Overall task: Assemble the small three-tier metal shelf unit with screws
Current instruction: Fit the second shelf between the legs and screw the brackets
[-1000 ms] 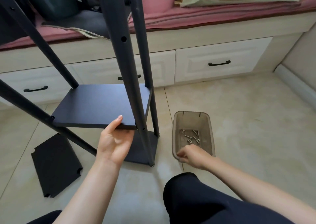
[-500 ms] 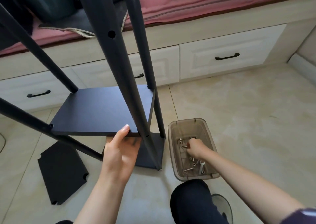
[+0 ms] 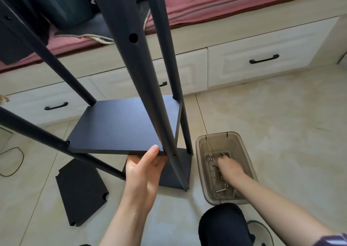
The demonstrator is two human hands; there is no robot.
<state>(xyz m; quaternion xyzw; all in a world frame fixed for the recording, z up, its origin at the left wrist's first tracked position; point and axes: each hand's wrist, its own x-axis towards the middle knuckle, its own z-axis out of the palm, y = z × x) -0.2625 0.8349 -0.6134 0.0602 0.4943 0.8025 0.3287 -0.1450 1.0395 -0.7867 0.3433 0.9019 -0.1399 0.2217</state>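
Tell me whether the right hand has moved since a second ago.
Yes. The right hand went from the near rim of the plastic bin forward and down among the screws inside.

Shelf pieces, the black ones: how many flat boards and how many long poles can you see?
Flat boards: 3, the held shelf, the bottom shelf and the loose board on the floor.
Long poles: 4, with the nearest pole in front.
Total: 7

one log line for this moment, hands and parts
left hand: holds front edge of middle shelf | right hand: reaching among screws in plastic bin | spare panel: flat on floor
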